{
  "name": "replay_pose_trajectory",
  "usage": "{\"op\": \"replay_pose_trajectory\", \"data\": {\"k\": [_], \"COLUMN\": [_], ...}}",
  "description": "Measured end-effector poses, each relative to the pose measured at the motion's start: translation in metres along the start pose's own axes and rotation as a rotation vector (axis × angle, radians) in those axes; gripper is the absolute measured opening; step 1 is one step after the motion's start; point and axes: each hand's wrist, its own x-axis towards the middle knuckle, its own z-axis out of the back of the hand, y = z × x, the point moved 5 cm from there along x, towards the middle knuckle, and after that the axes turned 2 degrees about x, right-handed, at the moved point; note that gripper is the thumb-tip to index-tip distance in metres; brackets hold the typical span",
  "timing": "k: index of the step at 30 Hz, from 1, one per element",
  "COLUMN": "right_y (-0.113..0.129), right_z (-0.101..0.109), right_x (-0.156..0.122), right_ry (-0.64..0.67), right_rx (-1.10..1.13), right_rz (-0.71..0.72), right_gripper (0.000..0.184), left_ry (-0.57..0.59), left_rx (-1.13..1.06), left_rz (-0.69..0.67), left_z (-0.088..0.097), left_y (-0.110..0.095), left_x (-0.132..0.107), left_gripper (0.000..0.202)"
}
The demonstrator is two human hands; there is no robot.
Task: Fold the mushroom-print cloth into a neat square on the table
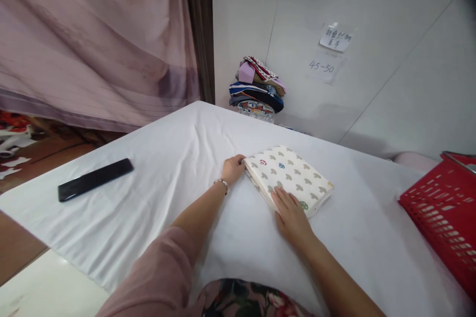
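Observation:
A folded cream cloth point(293, 173) with grey mushroom shapes and a few coloured ones lies on the white-covered table point(159, 237). My left hand point(234, 168) is at its left corner, fingers curled and closed on the folded edge. The fingertips there are partly hidden by the cloth. Across the near edge rests my right hand point(292, 215), its fingers stretched out flat on top of the fabric. Layers of the fold show along the cloth's left side.
A black phone-like slab point(95, 180) lies on the table's left part. At the right edge stands a red plastic basket point(439, 203). Beyond the far edge, a stack of folded fabrics point(257, 91) rises against the wall. A pink curtain point(100, 44) hangs at the left.

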Motion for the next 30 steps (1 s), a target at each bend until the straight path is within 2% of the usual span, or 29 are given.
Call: {"op": "replay_pose_trajectory", "data": {"k": [7, 14, 19, 24, 30], "right_y": [-0.002, -0.007, -0.010, -0.014, -0.014], "right_z": [0.000, 0.005, 0.008, 0.004, 0.003], "right_x": [-0.002, -0.003, -0.002, -0.003, -0.004], "right_ry": [-0.028, -0.074, -0.105, -0.181, -0.206], "right_rx": [0.031, 0.130, 0.208, 0.246, 0.221], "right_rz": [0.017, -0.043, -0.095, -0.086, -0.053], "right_gripper": [0.065, 0.053, 0.045, 0.045, 0.042], "left_ry": [0.044, 0.061, 0.043, 0.043, 0.046], "left_rx": [-0.034, -0.240, -0.242, -0.232, -0.189], "left_rz": [-0.009, 0.001, 0.005, 0.011, -0.116], "left_z": [-0.002, -0.001, 0.000, 0.000, -0.002], "left_y": [0.008, 0.008, 0.008, 0.008, 0.003], "left_x": [-0.005, -0.010, -0.011, -0.013, -0.014], "left_gripper": [0.026, 0.039, 0.035, 0.037, 0.039]}}
